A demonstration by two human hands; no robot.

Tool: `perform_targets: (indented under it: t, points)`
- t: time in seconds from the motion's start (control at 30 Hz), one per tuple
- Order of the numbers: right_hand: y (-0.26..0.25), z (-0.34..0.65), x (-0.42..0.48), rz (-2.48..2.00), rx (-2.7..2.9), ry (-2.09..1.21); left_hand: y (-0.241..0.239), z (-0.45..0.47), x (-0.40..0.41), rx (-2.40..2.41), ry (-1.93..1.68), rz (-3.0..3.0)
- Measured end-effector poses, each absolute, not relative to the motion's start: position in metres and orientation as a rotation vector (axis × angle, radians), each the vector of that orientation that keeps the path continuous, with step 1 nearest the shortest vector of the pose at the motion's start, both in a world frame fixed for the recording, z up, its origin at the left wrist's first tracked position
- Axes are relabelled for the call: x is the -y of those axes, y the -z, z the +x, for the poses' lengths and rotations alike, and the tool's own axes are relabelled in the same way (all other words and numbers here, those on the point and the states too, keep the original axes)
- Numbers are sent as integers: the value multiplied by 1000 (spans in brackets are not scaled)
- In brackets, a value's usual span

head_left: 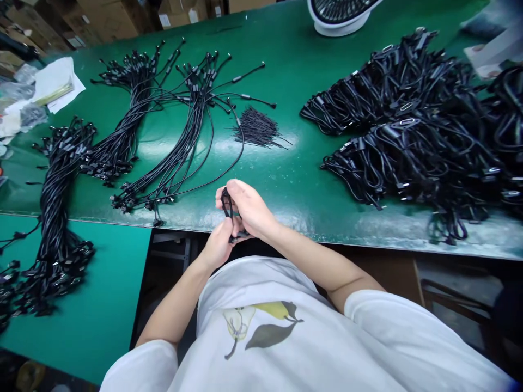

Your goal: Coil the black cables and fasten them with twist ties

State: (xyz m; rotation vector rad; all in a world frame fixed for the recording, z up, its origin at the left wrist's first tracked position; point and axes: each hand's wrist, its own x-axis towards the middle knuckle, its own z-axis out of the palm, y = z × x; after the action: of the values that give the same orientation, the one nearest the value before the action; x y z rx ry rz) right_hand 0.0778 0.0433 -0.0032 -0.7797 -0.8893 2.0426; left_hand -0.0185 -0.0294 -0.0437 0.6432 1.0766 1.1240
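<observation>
Close to my body, at the table's front edge, both hands hold one looped black cable (227, 202). My left hand (220, 239) pinches its lower part. Curled around the loop's upper part is my right hand (247, 207). The cable's ends are mostly hidden by my fingers. Just beyond my hands lies a loose spread of straight black cables (180, 144) with plugs at both ends. A small heap of short black ties (258, 127) rests to the right of that spread.
On the right lie large piles of coiled black cables (412, 158). Further cable bundles lie to the left, one (59, 190) reaching onto a lower green surface (110, 283). A white fan (341, 24) stands at the back; papers (57, 81) lie at the far left of the green table (278, 179).
</observation>
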Motion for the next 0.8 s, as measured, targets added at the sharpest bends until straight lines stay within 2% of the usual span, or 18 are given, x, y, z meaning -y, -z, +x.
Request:
perform_targets:
  t: [0.2,0.4,0.6,0.8]
  points:
    - [-5,78,-51,-718,822,-2125,48,-11,29,-984,-1166,784]
    - [-16,79,-59,-669,918,-2092,32,-7,21,-938,-1059,699]
    - [-5,81,-74,-565,985,-2040,17,-10,20,-1010,-1062,578]
    - [9,98,-70,-473,1243,-2011,31,-12,18,-827,-873,407]
